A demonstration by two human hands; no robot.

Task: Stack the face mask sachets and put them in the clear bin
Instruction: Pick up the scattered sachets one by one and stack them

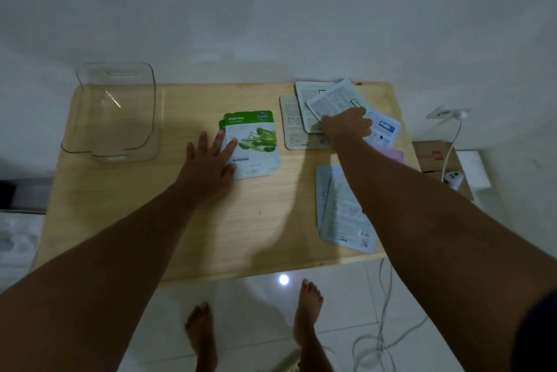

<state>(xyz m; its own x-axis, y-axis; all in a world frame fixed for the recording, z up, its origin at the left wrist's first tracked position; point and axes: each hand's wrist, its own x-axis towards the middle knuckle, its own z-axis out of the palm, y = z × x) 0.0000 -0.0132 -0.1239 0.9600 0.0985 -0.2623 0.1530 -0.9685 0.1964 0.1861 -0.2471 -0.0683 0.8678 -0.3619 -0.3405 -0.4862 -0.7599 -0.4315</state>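
At the far left of the wooden table (150, 236) stands the clear bin (116, 112), a transparent plastic tub with a cut-out handle in its far wall; nothing lies inside it.

To its right, the left hand (211, 160) reaches forward on a straight, bare forearm. The palm faces down with fingers spread and unclenched, pressing flat on the near left edge of the Aloe Vera sachet (253, 144). This pack lies face up near the table's middle, its top band green with the white words "Aloe Vera" and a round badge beside them, and a picture of cut aloe leaves below. The small print is too blurred to read. The green edge of a second sachet (221, 125) peeks out from under its left side.

Further right, the right hand (346, 126) stretches across to the far right corner, knuckles up, fingers curled onto a tilted grey sachet (334, 99) that tops a loose pile of face-down sachets (298, 127). Whether it truly grips the pack or only rests on it I cannot tell. A white sachet with a blue label (384, 127) lies just beside the hand, its text unreadable. Under the right forearm, near the front edge, lie two overlapping face-down sachets (343, 215) with barcodes. A pink sachet (397, 154) shows at the table's right edge.
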